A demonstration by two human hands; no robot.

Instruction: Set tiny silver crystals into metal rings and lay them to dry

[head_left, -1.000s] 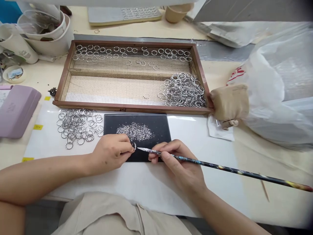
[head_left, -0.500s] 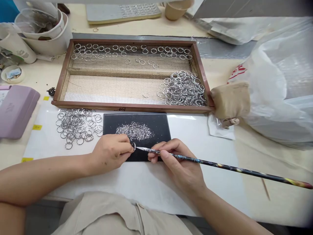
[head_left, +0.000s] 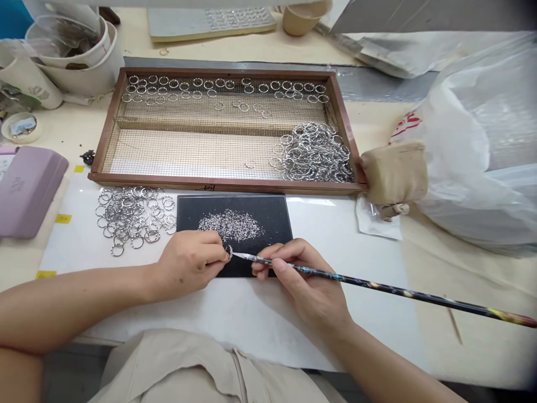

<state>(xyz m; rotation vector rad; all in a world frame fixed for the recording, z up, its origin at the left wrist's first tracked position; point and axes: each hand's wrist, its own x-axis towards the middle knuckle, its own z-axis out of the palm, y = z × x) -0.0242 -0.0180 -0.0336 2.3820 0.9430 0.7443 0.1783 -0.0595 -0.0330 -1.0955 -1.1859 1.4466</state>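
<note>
My left hand (head_left: 191,263) pinches a small silver ring (head_left: 229,251) over the lower edge of a black tray (head_left: 272,210). My right hand (head_left: 308,280) grips a long dark patterned pen (head_left: 373,284) like a pencil, its white pointed tip at the ring. Tiny shiny stones (head_left: 230,225) lie spread on the black tray. To the left, a heap of silver rings (head_left: 130,212) rests on the white sheet (head_left: 344,224).
Behind the black tray stands a wooden-framed mesh tray (head_left: 226,183) holding rows and a pile of rings (head_left: 316,154). A purple case (head_left: 31,190) lies left. On the right are a beige pouch (head_left: 394,170), a plastic bag (head_left: 474,140) and a thin stick (head_left: 455,326).
My right hand and the pen have shifted very slightly left, and the pen's far end sits a little lower. My left hand still holds the ring in the same place.
</note>
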